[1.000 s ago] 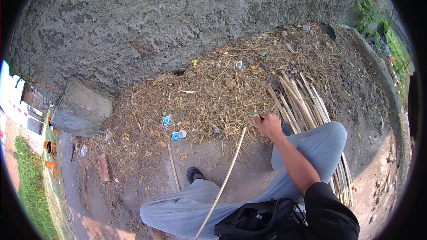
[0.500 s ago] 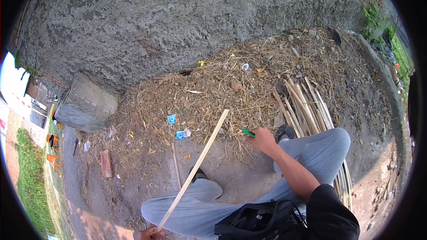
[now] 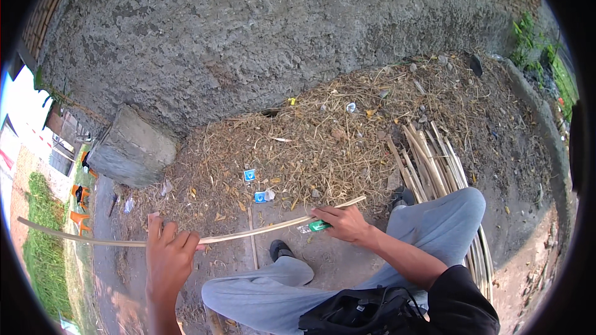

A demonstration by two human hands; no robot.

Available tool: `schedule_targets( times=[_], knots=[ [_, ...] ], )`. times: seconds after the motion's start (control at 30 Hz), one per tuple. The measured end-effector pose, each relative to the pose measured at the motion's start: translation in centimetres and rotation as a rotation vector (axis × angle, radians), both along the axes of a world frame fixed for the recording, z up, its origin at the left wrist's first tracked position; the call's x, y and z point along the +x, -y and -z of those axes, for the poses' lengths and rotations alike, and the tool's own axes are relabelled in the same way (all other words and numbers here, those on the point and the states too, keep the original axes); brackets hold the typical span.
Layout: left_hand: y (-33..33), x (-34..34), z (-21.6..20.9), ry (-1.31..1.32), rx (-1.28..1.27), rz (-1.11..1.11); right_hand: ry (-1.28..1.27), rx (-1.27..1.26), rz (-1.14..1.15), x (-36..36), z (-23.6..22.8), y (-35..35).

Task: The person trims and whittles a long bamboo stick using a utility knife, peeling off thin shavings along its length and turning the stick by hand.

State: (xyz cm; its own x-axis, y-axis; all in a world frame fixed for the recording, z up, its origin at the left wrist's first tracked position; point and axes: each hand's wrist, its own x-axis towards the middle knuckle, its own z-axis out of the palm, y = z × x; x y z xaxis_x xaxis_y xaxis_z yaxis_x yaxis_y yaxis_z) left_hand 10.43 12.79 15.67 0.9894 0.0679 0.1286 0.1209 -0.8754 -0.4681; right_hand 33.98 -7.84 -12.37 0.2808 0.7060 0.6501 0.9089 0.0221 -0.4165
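Observation:
A long pale bamboo strip [image 3: 248, 234] lies across in front of me, slightly bowed, its left end reaching far out to the left. My left hand [image 3: 169, 254] grips it near the middle, thumb and fingers around it. Close to its right end, my right hand [image 3: 343, 223] holds a green cutter knife [image 3: 320, 226] with a short silvery blade part showing on the left. The thumb and fingers of that hand also press on the strip. Exactly where the blade meets the strip cannot be made out.
A bundle of split bamboo strips [image 3: 434, 161] lies beside my right leg. Dry shavings [image 3: 310, 149] cover the ground up to the rough wall [image 3: 248, 43]. Two blue packets [image 3: 249, 175] and a concrete block [image 3: 136, 146] are to the left. A thin stick [image 3: 252, 242] lies near my left foot.
The strip has swung from a steep slant to nearly level. My left hand has come up from the lower edge along it, and my right hand with the knife has moved left onto its end.

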Motion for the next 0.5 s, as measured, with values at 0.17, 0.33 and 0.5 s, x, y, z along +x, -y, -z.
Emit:
schedule_targets(
  times=[0.17,0.33,0.5],
  knots=[
    [1.8,6.7,-0.7,0.279,0.241,0.082,-0.192,0.015,0.075,0.1,1.4,0.2],
    [4.2,10.0,5.9,0.784,-0.379,0.218,-0.430,0.253,0.255,0.3,-0.7,-0.4],
    [7.0,10.8,17.9,0.417,-1.174,0.092,-0.593,0.199,0.316,1.0,-3.6,0.6]
  ],
)
